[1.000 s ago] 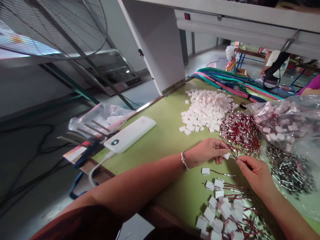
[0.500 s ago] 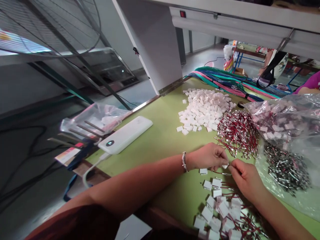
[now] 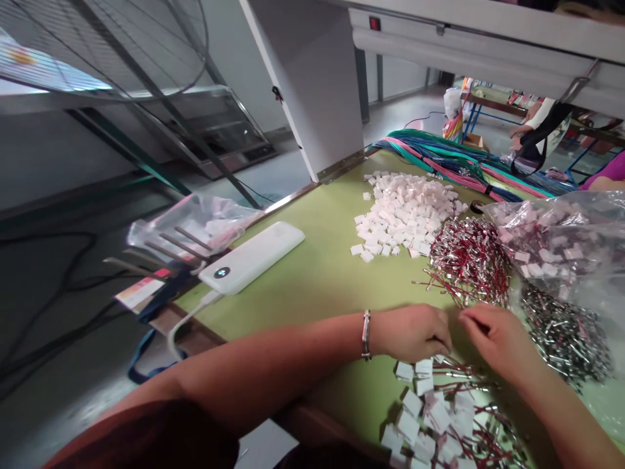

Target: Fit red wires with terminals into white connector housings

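Observation:
My left hand (image 3: 416, 332), with a bracelet on the wrist, is closed with its fingertips pointing down, low over the near group of white connectors with short red wires (image 3: 410, 423). What its fingers hold, if anything, is hidden. Just to its right, my right hand (image 3: 500, 342) is closed too, thumb and forefinger together near the edge of the heap of short red wires with metal terminals (image 3: 471, 257). Nothing can be made out in that pinch. Beyond both hands lies a heap of loose white connector housings (image 3: 410, 208).
A white power bank (image 3: 254, 257) with a cable lies on the left of the green table (image 3: 327, 260). On the right are a clear plastic bag (image 3: 576, 228) of white parts and a dark heap of metal-tipped pieces (image 3: 566, 332). Bundled coloured cables (image 3: 439, 156) run along the back.
My left hand has come down toward me and turned over, and the white piece seen at its fingertips no longer shows. My right hand has moved slightly right. The view has shifted a little.

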The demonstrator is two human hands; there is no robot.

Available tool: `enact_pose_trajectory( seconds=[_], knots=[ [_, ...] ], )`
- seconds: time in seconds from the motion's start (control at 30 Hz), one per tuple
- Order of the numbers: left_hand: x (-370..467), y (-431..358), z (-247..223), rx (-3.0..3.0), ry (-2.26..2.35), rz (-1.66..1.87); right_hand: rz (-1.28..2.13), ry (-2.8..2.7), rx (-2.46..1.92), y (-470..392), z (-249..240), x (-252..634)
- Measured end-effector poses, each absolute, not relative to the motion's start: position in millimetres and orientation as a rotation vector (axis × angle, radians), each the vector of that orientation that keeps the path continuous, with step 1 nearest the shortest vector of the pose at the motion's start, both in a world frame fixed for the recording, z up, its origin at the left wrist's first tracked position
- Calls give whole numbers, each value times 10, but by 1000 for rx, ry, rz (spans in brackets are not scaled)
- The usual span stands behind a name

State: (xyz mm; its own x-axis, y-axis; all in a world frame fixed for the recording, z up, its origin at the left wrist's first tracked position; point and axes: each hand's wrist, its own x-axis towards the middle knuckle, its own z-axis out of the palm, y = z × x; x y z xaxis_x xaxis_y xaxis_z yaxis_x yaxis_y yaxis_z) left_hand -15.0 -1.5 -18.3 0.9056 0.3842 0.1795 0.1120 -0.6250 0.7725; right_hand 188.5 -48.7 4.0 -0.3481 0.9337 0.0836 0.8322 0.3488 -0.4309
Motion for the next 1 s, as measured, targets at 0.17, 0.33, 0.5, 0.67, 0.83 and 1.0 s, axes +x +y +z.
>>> enact_pose_trajectory(
  seconds=[0.17,0.33,0.5,0.67,0.83,1.0],
  knots=[
    [-121,-79,-174,2186,342,402,-113,-2264,-1631,-310,-191,2016],
    [-151,50,-134,2187,600,520,-192,-2317,-1695,-318,-318,2053],
    [-151,149,-166,1894,817,545,-112,-2147,-1711,-323,-270,2124],
    [-120,155,-193,1617,844,541,114,-1996,-1539,-376,-162,2064],
    [-115,121,-110,1343,666,653,248,-2047,-1450,-563,-93,1741],
    [-168,147,-63,1185,598,751,331,-1989,-1427,-516,-89,1840]
  ],
)
